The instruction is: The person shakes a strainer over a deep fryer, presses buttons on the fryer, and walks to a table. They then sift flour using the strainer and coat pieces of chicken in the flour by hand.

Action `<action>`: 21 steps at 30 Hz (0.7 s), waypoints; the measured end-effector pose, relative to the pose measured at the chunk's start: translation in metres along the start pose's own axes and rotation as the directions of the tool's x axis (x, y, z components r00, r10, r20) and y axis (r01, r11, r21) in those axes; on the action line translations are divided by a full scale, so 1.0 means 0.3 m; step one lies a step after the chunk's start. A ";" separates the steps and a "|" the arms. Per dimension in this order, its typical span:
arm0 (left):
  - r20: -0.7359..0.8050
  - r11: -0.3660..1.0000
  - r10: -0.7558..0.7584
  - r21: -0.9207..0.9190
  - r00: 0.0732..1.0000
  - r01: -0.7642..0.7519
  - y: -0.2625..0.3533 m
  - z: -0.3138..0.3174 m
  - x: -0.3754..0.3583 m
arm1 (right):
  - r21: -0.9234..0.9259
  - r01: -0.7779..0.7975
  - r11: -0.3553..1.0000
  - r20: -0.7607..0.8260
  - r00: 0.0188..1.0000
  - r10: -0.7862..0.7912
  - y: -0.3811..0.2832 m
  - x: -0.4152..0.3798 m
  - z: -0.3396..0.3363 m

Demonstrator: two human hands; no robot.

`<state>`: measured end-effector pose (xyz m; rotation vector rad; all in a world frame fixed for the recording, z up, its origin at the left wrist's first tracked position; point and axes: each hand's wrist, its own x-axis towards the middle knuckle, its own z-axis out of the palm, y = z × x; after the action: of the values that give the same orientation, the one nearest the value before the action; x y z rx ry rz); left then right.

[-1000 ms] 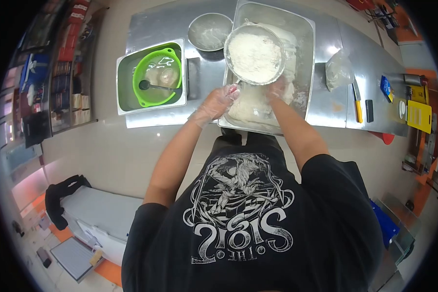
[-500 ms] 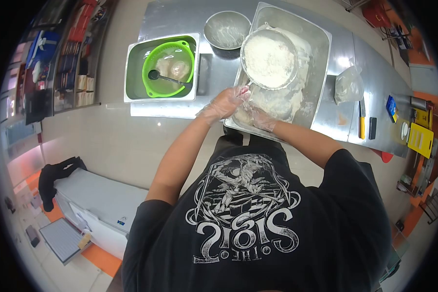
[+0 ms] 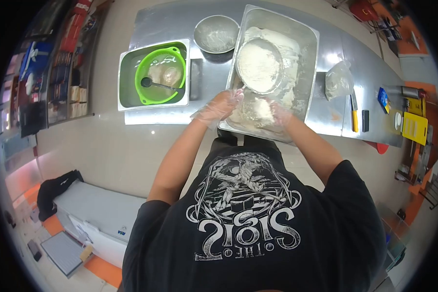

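Observation:
Both of my hands wear clear plastic gloves. My left hand (image 3: 225, 104) is closed around the handle of a round sieve (image 3: 281, 73) filled with white flour (image 3: 259, 62). The sieve sits over a deep metal tray (image 3: 310, 80) with flour spread inside. Low in the tray, my right hand (image 3: 280, 115) is beside a white, flour-covered lump (image 3: 260, 109). Motion blur smears its fingers, so whether it grips the lump does not show.
A metal bowl (image 3: 216, 35) stands left of the tray. Farther left, a green colander (image 3: 140, 73) with pale pieces and a black ladle (image 3: 147, 82) sits in a metal pan (image 3: 186, 48). To the right lie a plastic bag (image 3: 338, 82) and a yellow-handled knife (image 3: 355, 119).
The sieve has lowered slightly toward me in the tray. My right hand has moved right, and a white floured lump shows beside it. My left hand keeps its hold on the handle.

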<state>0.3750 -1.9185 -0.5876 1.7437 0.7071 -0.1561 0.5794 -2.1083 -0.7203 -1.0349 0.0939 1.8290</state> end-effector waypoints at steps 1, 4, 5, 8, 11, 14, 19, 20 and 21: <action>0.043 0.995 -0.079 -0.052 0.996 0.081 0.026 -0.011 -0.007 | 0.039 0.016 0.999 -0.006 1.000 -0.016 -0.057 -0.079 -0.014; 0.065 0.992 -0.071 -0.099 0.995 0.078 0.004 -0.002 0.014 | 0.094 0.068 0.993 0.068 0.995 -0.074 -0.188 -0.159 -0.107; 0.053 0.995 -0.031 -0.097 0.998 0.036 -0.008 0.004 0.024 | 0.104 0.083 0.991 0.108 0.990 -0.095 -0.231 -0.149 -0.131; 0.100 0.992 -0.055 -0.109 0.993 0.066 0.021 -0.005 0.023 | -0.040 0.233 0.972 -0.372 0.899 -0.231 -0.368 -0.143 0.116; 0.166 0.984 -0.101 -0.129 0.981 0.123 0.008 -0.013 0.029 | -0.036 0.313 0.949 -0.273 0.910 -0.311 -0.432 -0.154 0.340; 0.152 0.991 0.006 -0.132 0.988 0.014 -0.076 0.004 0.066 | -0.405 0.234 0.884 -0.512 0.743 -0.431 -0.427 -0.060 0.386; 0.173 0.966 -0.093 -0.224 0.981 0.131 0.009 -0.011 0.025 | -0.624 0.004 0.782 -0.543 0.717 -0.437 -0.277 -0.244 0.234; 0.185 0.952 -0.111 -0.263 0.976 0.158 0.014 -0.013 0.020 | -0.736 -0.224 0.639 -0.553 0.744 -0.375 -0.216 -0.255 0.164; 0.193 0.925 -0.116 -0.335 0.974 0.177 0.016 -0.014 0.013 | -0.888 -0.302 0.348 -0.427 0.821 -0.378 -0.132 -0.220 0.048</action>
<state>0.3795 -1.9140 -0.5841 1.3190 0.6933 -0.2624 0.6110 -2.1286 -0.6517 -2.4103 -0.7615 1.3272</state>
